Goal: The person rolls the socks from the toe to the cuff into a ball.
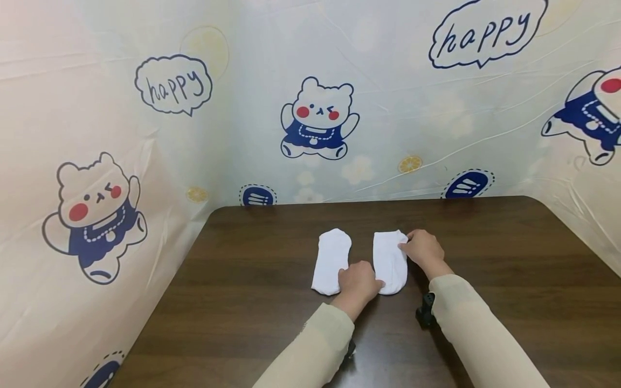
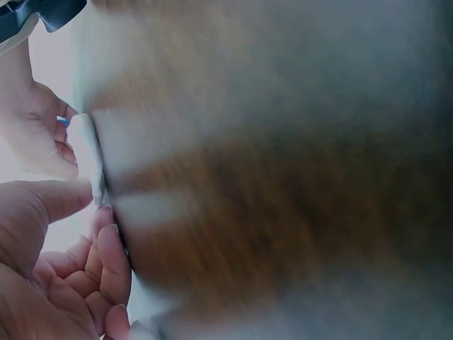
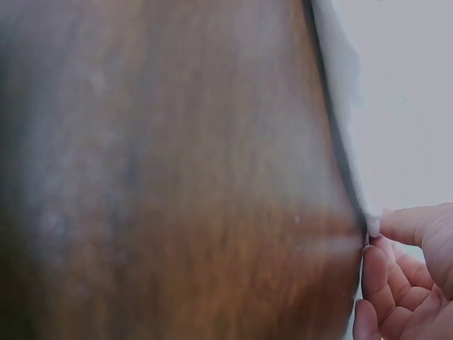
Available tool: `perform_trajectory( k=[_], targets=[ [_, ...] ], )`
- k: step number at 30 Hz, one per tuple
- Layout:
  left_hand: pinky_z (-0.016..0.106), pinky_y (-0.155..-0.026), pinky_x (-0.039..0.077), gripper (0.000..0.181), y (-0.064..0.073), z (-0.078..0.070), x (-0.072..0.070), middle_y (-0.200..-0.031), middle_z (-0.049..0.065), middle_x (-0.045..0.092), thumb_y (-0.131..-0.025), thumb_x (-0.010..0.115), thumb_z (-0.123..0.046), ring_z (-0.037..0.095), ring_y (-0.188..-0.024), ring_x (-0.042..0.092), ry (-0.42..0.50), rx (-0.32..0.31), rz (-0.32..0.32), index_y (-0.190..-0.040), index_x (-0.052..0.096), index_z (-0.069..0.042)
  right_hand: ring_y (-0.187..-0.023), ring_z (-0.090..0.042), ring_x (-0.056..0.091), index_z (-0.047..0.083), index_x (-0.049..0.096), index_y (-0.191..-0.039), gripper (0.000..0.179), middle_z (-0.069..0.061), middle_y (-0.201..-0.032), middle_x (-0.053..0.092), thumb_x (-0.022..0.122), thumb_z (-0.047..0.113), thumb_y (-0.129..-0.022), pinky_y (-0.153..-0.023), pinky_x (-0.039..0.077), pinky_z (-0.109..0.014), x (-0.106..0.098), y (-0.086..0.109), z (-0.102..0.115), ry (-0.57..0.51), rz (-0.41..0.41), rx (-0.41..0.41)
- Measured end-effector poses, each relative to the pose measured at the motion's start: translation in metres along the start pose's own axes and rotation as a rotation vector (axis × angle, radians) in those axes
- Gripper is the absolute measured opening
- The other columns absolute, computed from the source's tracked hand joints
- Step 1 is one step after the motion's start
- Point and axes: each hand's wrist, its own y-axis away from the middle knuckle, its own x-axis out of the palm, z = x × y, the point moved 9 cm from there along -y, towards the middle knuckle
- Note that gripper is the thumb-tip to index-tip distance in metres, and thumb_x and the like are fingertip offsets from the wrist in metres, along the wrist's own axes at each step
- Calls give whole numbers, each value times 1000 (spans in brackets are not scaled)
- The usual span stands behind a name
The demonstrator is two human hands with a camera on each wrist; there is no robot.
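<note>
Two white socks lie flat and side by side on the dark wooden table. The left sock [image 1: 331,261] has its rounded end away from me; the right sock [image 1: 390,261] has its rounded end toward me. With thumb and fingers my left hand [image 1: 359,281] pinches the near left edge of the right sock, its knuckles overlapping the left sock in the head view. My right hand [image 1: 423,249] pinches the same sock at its far right corner. In the right wrist view, the sock's edge [image 3: 347,120] runs up from between thumb and forefinger.
The brown table [image 1: 233,323] stretches to both sides of the socks. Behind it and at both sides hangs a pale cloth backdrop [image 1: 398,108] printed with bears and the word happy. A black wrist camera [image 1: 425,311] sits by the right sleeve cuff.
</note>
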Motion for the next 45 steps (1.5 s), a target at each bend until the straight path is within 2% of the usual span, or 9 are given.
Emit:
perform_trajectory(
  k=[11,19,25,38,45],
  targets=[
    [37,-73,43,30,0,-1,1,-77,-1,66,-77,75,-46,21,-78,62,20,6,2,-71,69,-17,-91,-37,57,0,58,-117,39,-23,-109,60,65,26,-89,-70,45,-49,-3,3,2,-9,-11,-11],
    [35,-68,43,28,6,-1,-12,-61,-11,57,-78,76,-40,16,-68,60,97,70,-49,-59,62,-24,-91,-35,57,2,57,-116,37,-20,-106,61,64,27,-90,-71,44,-48,-14,3,7,-49,-71,-49],
    [34,-67,41,26,7,3,-20,-61,-14,56,-78,77,-38,14,-66,58,145,77,-93,-61,63,-24,-86,-32,57,3,57,-114,35,-18,-102,63,63,28,-90,-67,43,-42,-23,6,12,-64,-107,-64],
    [34,-67,41,22,10,10,-31,-65,-12,60,-77,77,-38,16,-69,60,197,63,-123,-64,67,-24,-83,-30,58,2,57,-116,34,-15,-97,62,63,25,-91,-66,45,-42,-33,13,26,-79,-158,-134],
    [34,-68,41,20,13,17,-40,-66,-12,61,-76,78,-37,16,-69,60,251,56,-144,-68,68,-22,-84,-30,59,5,56,-116,35,-15,-99,63,63,27,-91,-67,46,-42,-36,16,34,-90,-168,-145]
  ],
)
